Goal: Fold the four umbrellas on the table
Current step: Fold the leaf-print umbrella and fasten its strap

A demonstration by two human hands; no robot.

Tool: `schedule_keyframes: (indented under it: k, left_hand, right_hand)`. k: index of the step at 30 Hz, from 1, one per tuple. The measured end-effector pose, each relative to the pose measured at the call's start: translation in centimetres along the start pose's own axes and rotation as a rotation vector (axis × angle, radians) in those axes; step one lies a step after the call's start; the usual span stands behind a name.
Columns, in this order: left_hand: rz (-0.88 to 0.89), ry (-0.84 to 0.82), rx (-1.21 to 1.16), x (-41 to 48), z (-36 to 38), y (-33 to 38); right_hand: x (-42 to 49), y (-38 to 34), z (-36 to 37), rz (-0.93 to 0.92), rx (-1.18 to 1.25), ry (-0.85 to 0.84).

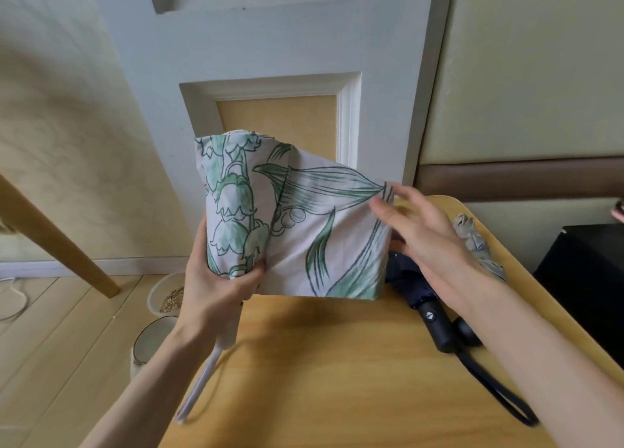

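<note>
A white umbrella with a green flower print (297, 231) is held upright above the wooden table (337, 363). My left hand (216, 285) grips its lower end, where the cloth is gathered around the shaft; a pale wrist strap hangs below. My right hand (418, 231) pinches the edge of a loose flap of its canopy and holds it out to the right. A folded dark navy umbrella (425, 299) with a black handle and strap lies on the table under my right forearm. A grey umbrella (476, 245) lies crumpled behind it, near the table's right edge.
A white door (277, 59) stands behind the table. On the floor at the left are a bowl of grain (165, 295), a round white container (152, 343) and a slanted wooden leg (57, 238). A black box (587, 279) sits to the right of the table.
</note>
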State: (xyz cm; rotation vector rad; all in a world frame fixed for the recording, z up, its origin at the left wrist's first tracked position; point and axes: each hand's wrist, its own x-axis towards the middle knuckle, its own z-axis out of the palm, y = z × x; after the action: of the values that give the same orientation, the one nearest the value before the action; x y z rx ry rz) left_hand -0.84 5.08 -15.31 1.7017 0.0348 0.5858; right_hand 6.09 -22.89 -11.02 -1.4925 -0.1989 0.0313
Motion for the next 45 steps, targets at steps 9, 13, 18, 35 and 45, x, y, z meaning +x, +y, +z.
schedule_keyframes:
  k: [9, 13, 18, 35, 45]
  left_hand:
    - [-0.014, 0.127, -0.023, 0.1, 0.6, -0.3]
    - [-0.050, 0.167, -0.061, 0.2, 0.7, -0.5]
    - [-0.035, 0.247, -0.038, 0.4, 0.4, -0.7]
    - [-0.065, 0.111, -0.003, -0.2, 1.2, -0.7]
    - [-0.080, -0.033, 0.006, -0.9, 1.7, -0.7]
  right_hand:
    - [0.2, 1.2, 0.4, -0.021, -0.064, 0.061]
    - [0.1, 2.1, 0.6, 0.058, -0.217, -0.029]
    - [0.6, 2.1, 0.2, -0.017, -0.208, 0.113]
    - [-0.6, -0.6, 1.4, 0.010, -0.202, -0.103]
    - [0.6, 0.4, 0.2, -0.139, -0.187, 0.228]
